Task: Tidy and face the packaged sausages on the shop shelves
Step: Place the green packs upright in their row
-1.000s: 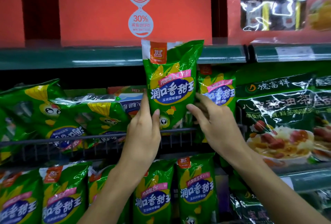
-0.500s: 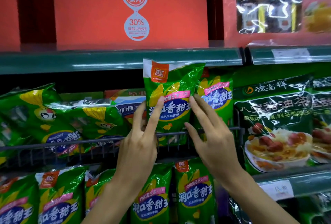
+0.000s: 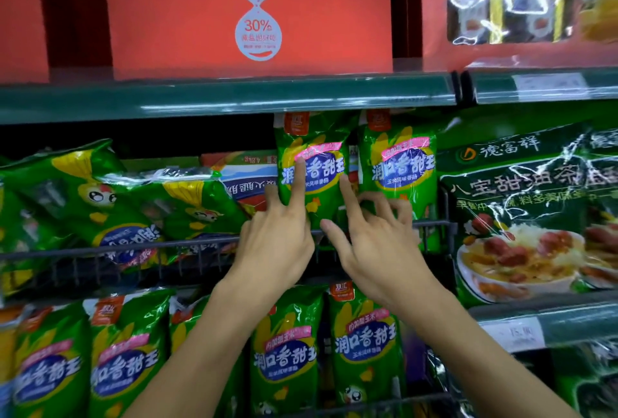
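Shelf rail (image 3: 207, 243) now backs the pack (image 3: 312, 166), lowered upright beside its twin (image 3: 399, 163) (label forward); both hands, left (image 3: 277, 243) and right (image 3: 378, 250), press it with straight fingers, gripping nothing.

Two hands touch a green sausage bag (image 3: 312, 166) standing behind a wire rail (image 3: 133, 245). The left hand (image 3: 277, 240) presses it with straight fingers. The right hand (image 3: 374, 243) has fingers spread.

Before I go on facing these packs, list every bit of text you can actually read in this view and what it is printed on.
"30%": red box on the top shelf, in its white hourglass mark; smaller lines there are blurred.
"润口香甜王": blue oval on the upright green sausage pack under the left hand and on its neighbour.
"双汇": orange tag on a lower pack.
"德富祥": dark green bag.
Price tag: too blurred.
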